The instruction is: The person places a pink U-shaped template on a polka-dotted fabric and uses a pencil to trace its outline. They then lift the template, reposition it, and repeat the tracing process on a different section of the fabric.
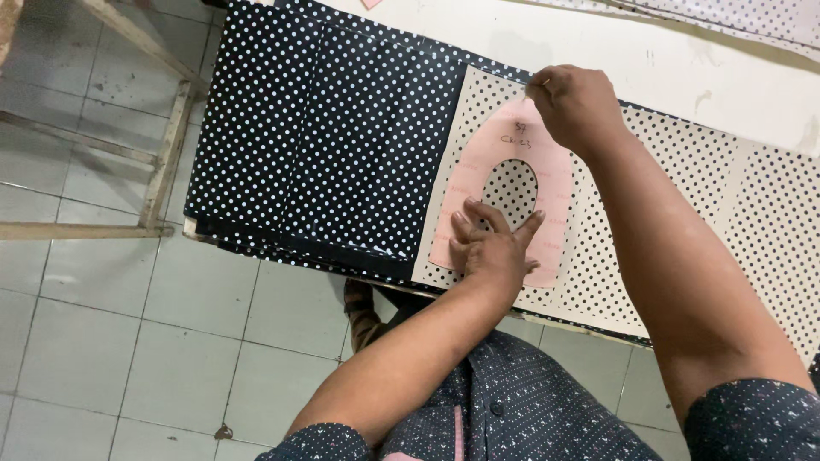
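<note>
Pink paper pattern (512, 162) lies flat on a cream fabric sheet with black dots (683, 205), near the table's front edge. Pattern shape: rounded arch with an oval cut-out in the middle; dotted cream fabric shows through the hole. Some handwriting near its top. Left hand (494, 248) presses down on the pattern's lower part, fingers (478, 213) spread and flat, gripping nothing. Right hand (574, 104) sits at the pattern's upper edge, fingers curled shut and pinched together at the tip; whether they hold a small marking tool cannot be told. Left of the cream sheet, navy fabric with white dots (342, 137) lies in layers and hangs over the table (666, 60) edge. Below: grey tiled floor (128, 341), a wooden frame (162, 162) at left.
</note>
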